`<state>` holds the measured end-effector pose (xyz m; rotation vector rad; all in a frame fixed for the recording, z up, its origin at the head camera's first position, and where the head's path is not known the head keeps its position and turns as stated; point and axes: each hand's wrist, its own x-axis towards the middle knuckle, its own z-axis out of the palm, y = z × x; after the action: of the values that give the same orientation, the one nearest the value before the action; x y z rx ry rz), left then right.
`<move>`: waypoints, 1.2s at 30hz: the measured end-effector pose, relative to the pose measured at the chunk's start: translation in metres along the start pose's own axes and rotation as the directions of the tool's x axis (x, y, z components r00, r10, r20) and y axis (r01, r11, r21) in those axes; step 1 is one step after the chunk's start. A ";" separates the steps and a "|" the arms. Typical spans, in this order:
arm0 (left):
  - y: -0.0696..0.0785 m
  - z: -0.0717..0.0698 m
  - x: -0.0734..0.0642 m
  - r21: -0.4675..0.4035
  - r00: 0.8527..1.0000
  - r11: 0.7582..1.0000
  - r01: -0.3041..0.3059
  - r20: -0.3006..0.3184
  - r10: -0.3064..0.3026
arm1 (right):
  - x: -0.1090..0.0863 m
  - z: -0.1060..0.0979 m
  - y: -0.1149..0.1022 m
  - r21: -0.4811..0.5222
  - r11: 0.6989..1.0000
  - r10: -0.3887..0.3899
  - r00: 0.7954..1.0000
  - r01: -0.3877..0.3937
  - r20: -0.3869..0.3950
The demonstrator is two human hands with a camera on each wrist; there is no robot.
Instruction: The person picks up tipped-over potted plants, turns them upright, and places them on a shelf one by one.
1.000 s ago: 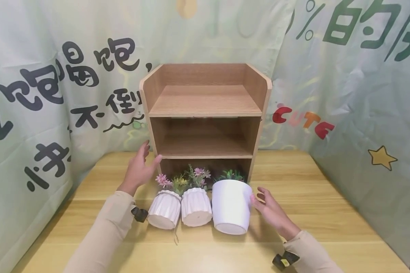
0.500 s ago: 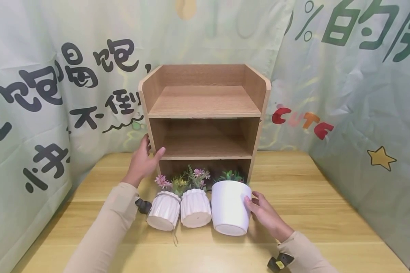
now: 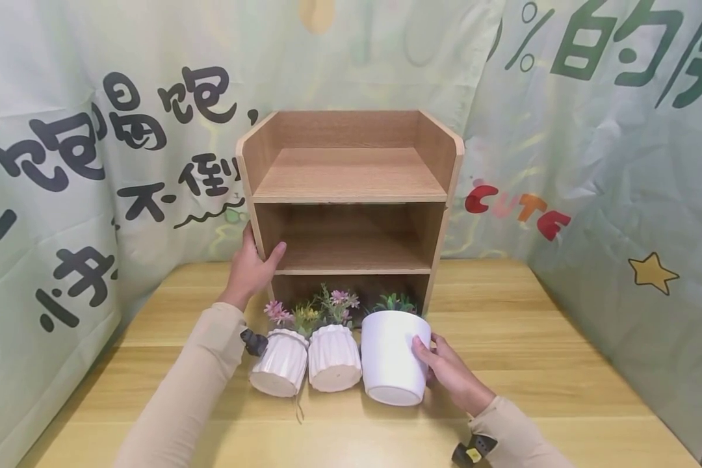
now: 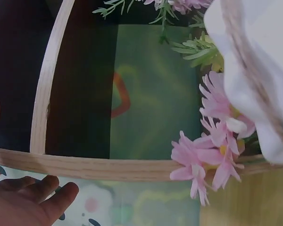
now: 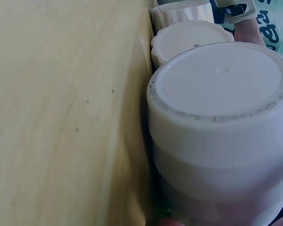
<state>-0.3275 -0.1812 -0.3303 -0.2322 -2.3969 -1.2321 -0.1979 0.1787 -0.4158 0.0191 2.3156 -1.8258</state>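
Note:
My left hand [image 3: 250,270] straddles the left side panel of a wooden shelf [image 3: 351,175], thumb in front over the middle compartment and fingers outside. In the left wrist view those fingers [image 4: 61,200] are spread, just beyond the panel's edge. My right hand [image 3: 453,374] holds a large smooth white flowerpot [image 3: 392,361] at its right side, thumb on the front and the other fingers partly hidden behind. The pot lies tipped with its base toward me and green leaves [image 3: 395,303] toward the shelf. Two smaller fluted white pots [image 3: 279,364] lie likewise to its left.
Pink flowers [image 3: 279,312] from the small pots overlap the lowest compartment. A thin cord [image 3: 299,409] hangs at the leftmost pot. The wooden table [image 3: 538,351] carries everything, and printed curtains [image 3: 164,39] enclose it behind and on both sides.
My left hand has moved up and right to the shelf's side panel. My right hand has come in leftward and now wraps the large pot. Shelf and pots keep their places.

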 end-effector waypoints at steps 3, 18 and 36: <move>0.001 0.003 0.002 -0.020 1.000 1.000 0.000 -0.017 0.000 | 0.000 0.001 0.000 0.016 1.000 0.015 1.000 -0.015 -0.002; 0.004 0.005 0.005 -0.044 0.999 0.999 0.027 -0.045 -0.028 | 0.002 0.003 0.001 0.102 0.993 0.057 0.998 -0.060 0.029; 0.002 0.012 0.004 -0.117 0.999 0.993 0.020 -0.037 -0.024 | 0.000 0.000 0.003 0.120 0.991 0.054 0.998 -0.052 -0.019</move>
<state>-0.3342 -0.1706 -0.3333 -0.2156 -2.3032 -1.3765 -0.1974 0.1797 -0.4191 0.1176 2.1949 -1.9443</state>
